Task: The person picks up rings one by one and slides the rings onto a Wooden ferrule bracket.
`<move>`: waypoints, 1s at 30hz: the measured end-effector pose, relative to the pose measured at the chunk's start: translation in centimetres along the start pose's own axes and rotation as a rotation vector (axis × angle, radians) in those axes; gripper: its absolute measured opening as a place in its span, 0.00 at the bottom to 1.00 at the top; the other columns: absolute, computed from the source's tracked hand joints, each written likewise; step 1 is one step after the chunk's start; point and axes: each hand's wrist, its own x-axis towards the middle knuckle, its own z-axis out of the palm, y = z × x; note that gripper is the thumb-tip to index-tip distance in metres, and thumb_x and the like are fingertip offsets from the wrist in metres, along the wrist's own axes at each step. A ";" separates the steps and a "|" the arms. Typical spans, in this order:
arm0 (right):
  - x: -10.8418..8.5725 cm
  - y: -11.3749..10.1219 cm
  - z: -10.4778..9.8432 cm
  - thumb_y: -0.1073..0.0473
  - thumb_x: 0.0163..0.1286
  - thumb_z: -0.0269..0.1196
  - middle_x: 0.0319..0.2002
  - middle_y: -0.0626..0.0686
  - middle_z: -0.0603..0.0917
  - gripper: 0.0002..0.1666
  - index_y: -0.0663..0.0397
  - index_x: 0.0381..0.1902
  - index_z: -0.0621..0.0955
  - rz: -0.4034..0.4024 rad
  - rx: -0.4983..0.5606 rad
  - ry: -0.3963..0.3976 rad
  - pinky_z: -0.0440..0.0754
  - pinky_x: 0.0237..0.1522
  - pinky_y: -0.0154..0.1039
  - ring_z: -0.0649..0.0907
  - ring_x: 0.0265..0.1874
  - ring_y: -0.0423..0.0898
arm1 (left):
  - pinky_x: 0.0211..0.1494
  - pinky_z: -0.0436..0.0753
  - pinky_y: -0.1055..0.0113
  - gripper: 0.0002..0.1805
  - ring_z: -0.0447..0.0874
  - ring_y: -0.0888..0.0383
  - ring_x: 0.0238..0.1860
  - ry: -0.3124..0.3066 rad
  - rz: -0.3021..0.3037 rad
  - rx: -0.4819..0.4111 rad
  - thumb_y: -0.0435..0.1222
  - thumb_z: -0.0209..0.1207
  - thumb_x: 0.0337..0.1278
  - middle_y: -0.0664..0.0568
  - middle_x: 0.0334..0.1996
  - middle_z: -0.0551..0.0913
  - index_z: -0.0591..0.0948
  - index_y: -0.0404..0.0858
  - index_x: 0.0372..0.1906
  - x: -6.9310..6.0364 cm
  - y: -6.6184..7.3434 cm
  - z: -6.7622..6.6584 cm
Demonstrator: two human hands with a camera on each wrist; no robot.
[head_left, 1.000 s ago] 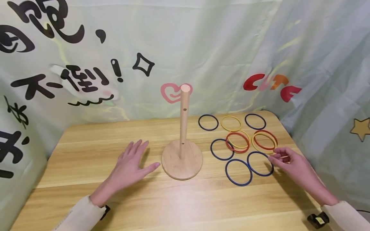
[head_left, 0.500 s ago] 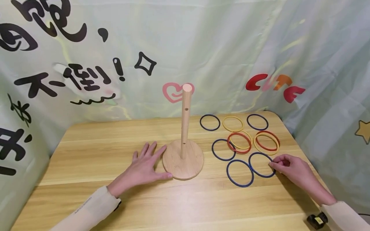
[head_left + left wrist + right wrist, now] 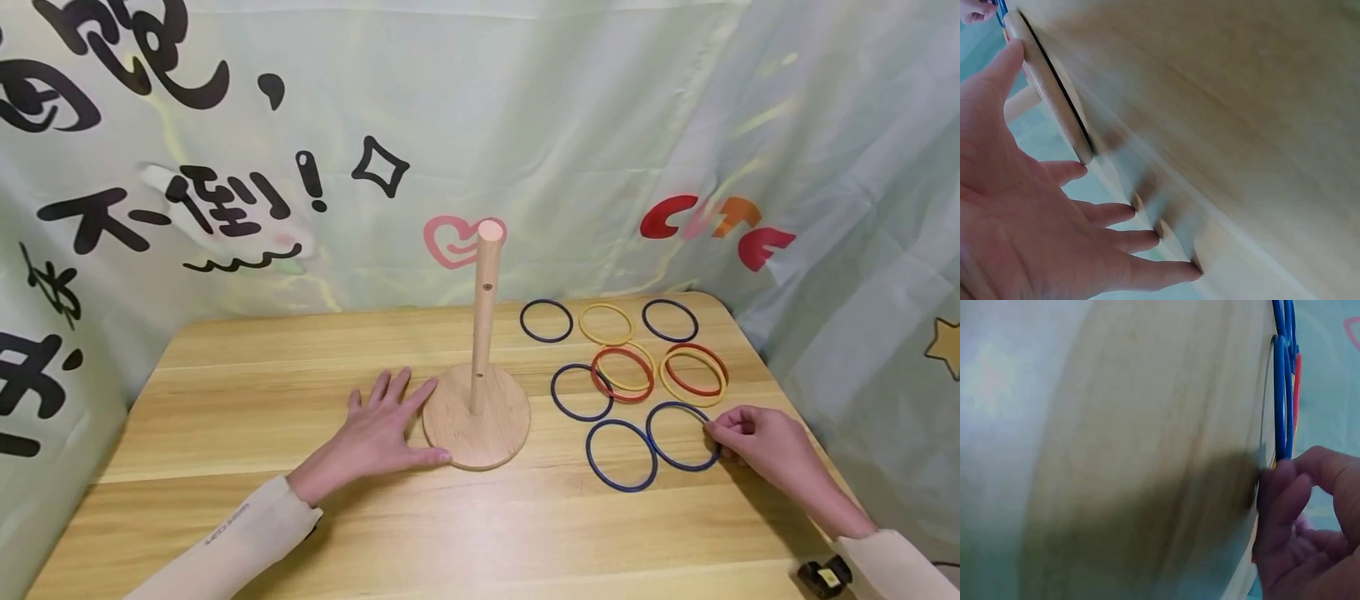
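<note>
A round wooden base (image 3: 504, 425) with an upright wooden post (image 3: 486, 329) stands at mid-table. My left hand (image 3: 367, 442) lies at the base's left side, fingers spread; its thumb and index fingertip touch the rim. In the left wrist view, the thumb (image 3: 1011, 59) is against the base's edge (image 3: 1054, 94). At the right, my right hand (image 3: 768, 437) pinches the near edge of a blue ring (image 3: 675, 404) between thumb and fingers. The right wrist view shows that ring (image 3: 1280, 394) nearly edge-on, close to the tabletop. Another blue ring (image 3: 589, 462) touches it on the left.
Behind lie more rings: dark blue ones (image 3: 523, 329), yellow ones (image 3: 606, 306) and red ones (image 3: 624, 401), some overlapping. The wooden table (image 3: 247, 358) ends at a printed cloth backdrop (image 3: 570, 125). A black device (image 3: 823, 577) sits by the right sleeve.
My left hand has moved right and come against the base's rim. The right hand has closed on the blue ring's edge, and that ring has shifted slightly toward me.
</note>
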 end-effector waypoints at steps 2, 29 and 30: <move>-0.2 0.0 0.3 0.57 0.79 0.70 0.26 0.49 0.86 0.12 0.62 0.39 0.86 0.002 0.086 -0.013 0.78 0.27 0.35 0.80 0.23 0.40 | 0.69 0.50 0.14 0.63 0.46 0.24 0.83 -0.007 0.005 0.012 0.78 0.65 0.54 0.31 0.85 0.53 0.61 0.50 0.89 0.1 0.0 -0.1; -2.0 -9.0 -1.5 0.71 0.78 0.67 0.30 0.49 0.85 0.10 0.59 0.54 0.89 -0.124 0.835 0.092 0.79 0.22 0.34 0.81 0.21 0.41 | 0.63 0.57 0.11 0.66 0.52 0.21 0.81 0.006 0.088 0.125 0.83 0.57 0.53 0.31 0.84 0.56 0.58 0.52 0.90 0.7 -0.7 -0.2; -2.0 -9.6 -1.7 0.71 0.78 0.67 0.31 0.49 0.85 0.11 0.60 0.54 0.89 -0.136 0.840 0.095 0.78 0.21 0.34 0.80 0.20 0.41 | 0.63 0.58 0.11 0.66 0.52 0.21 0.81 0.002 0.087 0.129 0.84 0.57 0.53 0.31 0.84 0.56 0.58 0.52 0.90 0.7 -0.7 -0.1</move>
